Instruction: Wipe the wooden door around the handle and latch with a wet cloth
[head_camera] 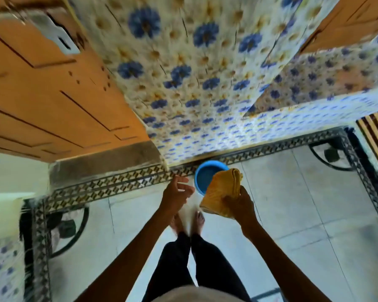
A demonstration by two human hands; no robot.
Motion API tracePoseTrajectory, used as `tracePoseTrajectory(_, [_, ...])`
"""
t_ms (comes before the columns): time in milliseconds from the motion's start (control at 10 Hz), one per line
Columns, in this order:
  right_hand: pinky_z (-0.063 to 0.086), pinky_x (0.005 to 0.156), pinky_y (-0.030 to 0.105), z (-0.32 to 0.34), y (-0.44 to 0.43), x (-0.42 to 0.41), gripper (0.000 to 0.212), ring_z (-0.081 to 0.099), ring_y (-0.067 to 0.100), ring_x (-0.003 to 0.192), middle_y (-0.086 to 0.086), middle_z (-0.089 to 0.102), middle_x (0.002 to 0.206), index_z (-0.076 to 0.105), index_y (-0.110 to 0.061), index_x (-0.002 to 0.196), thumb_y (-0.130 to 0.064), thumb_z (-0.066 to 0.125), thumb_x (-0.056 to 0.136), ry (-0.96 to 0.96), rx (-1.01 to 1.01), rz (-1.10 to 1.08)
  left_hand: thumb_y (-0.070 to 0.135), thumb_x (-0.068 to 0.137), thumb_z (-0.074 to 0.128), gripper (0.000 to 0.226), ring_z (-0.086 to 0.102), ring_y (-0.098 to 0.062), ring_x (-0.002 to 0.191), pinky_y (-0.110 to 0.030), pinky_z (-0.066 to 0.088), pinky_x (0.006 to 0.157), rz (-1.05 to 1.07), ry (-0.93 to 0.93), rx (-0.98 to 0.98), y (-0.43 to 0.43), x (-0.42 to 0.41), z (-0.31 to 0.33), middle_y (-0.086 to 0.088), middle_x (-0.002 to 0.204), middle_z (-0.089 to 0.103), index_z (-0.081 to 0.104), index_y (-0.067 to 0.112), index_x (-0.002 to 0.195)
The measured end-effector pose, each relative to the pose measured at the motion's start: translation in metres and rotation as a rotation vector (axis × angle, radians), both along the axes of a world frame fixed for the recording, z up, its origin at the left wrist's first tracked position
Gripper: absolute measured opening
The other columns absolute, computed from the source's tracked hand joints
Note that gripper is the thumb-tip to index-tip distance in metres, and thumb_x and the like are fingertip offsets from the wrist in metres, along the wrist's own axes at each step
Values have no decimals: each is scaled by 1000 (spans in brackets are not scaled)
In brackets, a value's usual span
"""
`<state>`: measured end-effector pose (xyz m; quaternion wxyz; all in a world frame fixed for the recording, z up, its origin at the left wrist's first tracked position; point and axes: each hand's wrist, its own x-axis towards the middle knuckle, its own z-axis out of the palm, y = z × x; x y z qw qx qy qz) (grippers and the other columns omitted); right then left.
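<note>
- Right hand [240, 203] clamped around a folded orange-yellow cloth [222, 190], fingers wrapped over its lower edge, held above the floor just right of centre.
- Left hand [176, 192] empty, fingers loosely spread and slightly curled, just beside the cloth but apart from it.
- Blue bucket [203, 177] on the tiled floor [292, 203] against the wall's base, partly hidden behind the cloth; contents hard to tell through the blur.
- Wooden door [42, 94] at upper left, grooved panels showing, well apart from both hands; metal latch plate [57, 38] near the top edge, blurred.
- Blue-flowered wall tiles [194, 73] between that door and a second wooden panel [345, 25] at upper right.
- Bare feet [188, 221] and dark trousers [194, 269] below the hands.
</note>
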<state>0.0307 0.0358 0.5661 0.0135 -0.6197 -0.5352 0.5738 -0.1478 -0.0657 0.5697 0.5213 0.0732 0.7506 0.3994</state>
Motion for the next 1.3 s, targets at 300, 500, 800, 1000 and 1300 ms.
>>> tracePoseTrajectory(300, [54, 79, 40, -257, 53, 45, 37, 61, 30, 94, 11, 62, 98, 57, -10, 101, -27, 60, 68, -331, -104, 98, 16, 87, 69, 23, 70, -28, 94, -36, 56, 82, -49, 106, -127, 43, 27, -274, -13, 106, 72, 64, 9, 107])
tracePoseTrajectory(500, [43, 86, 34, -460, 103, 27, 33, 60, 35, 109, 19, 65, 115, 58, -4, 115, -23, 59, 88, -379, 56, 129, 25, 84, 70, 48, 62, -36, 110, -39, 48, 96, -3, 230, -283, 82, 52, -469, -20, 118, 66, 55, 3, 124])
tracePoseTrajectory(800, [49, 66, 29, -669, 148, -8, 26, 57, 17, 72, 6, 65, 83, 66, -15, 95, 2, 50, 84, -135, -182, 36, 20, 93, 55, 45, 58, -30, 116, -36, 43, 95, 26, 556, -244, 106, 67, -593, -13, 123, 65, 53, 16, 138])
tracePoseTrajectory(1000, [50, 94, 47, -742, 156, -12, 36, 60, 34, 109, 20, 62, 112, 59, -2, 121, 2, 48, 88, -222, -301, 127, 22, 95, 57, 45, 59, -20, 118, -17, 37, 90, 104, 575, -175, 100, 69, -607, -7, 127, 66, 53, 19, 139])
tracePoseTrajectory(1300, [55, 73, 41, -765, 85, 120, 28, 69, 32, 83, 17, 69, 98, 46, -10, 120, -3, 46, 93, -284, 141, 219, 27, 93, 61, 53, 57, -22, 113, -22, 40, 84, 87, 485, -191, 97, 65, -583, -12, 129, 54, 45, 17, 143])
